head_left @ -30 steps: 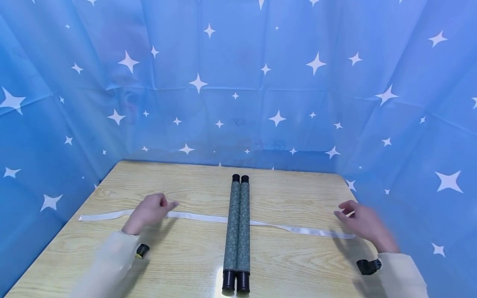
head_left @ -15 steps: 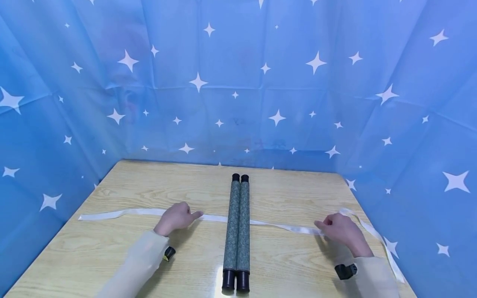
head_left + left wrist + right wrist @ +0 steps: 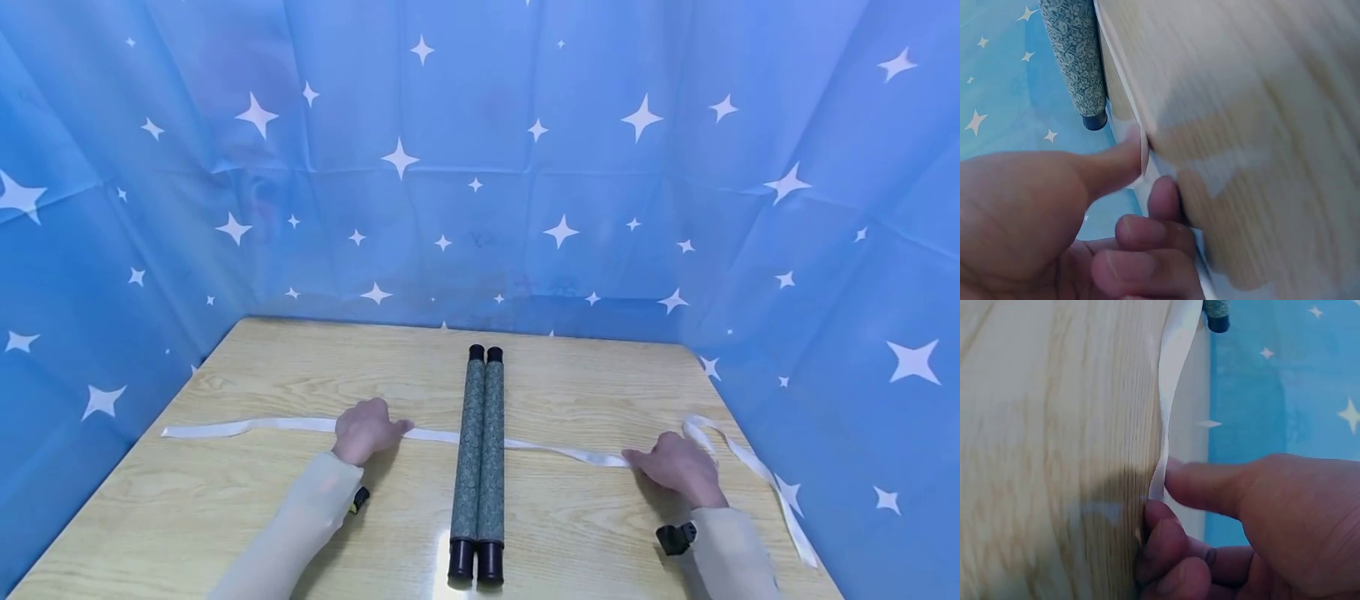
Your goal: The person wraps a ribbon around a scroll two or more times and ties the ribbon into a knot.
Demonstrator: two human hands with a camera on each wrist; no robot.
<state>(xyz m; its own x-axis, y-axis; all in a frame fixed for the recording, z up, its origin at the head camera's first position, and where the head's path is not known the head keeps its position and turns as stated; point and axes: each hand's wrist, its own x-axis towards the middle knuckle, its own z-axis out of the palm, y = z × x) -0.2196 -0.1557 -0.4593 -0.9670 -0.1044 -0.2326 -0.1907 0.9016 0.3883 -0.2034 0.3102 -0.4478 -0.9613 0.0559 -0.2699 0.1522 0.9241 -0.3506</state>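
A rolled scroll (image 3: 491,467) with two green-grey patterned rolls side by side and dark end knobs lies lengthwise on the table. A long white ribbon (image 3: 435,435) runs crosswise and passes beneath it. Left of the scroll, my left hand (image 3: 366,431) pinches the ribbon; the left wrist view shows the ribbon (image 3: 1145,147) between its thumb and fingertips. To the right, my right hand (image 3: 677,468) holds the ribbon's other side between thumb and index finger, with the ribbon (image 3: 1169,387) slightly twisted in the right wrist view.
The light wooden table (image 3: 360,542) meets a blue curtain (image 3: 472,150) with white stars at its back and sides. The ribbon's left tail lies flat; its right tail (image 3: 780,496) curves toward the table's right edge.
Both hands have moved inward toward the scroll and now hold the ribbon nearer to it. The ribbon's right end, formerly under the right hand, now curves along the right table edge.
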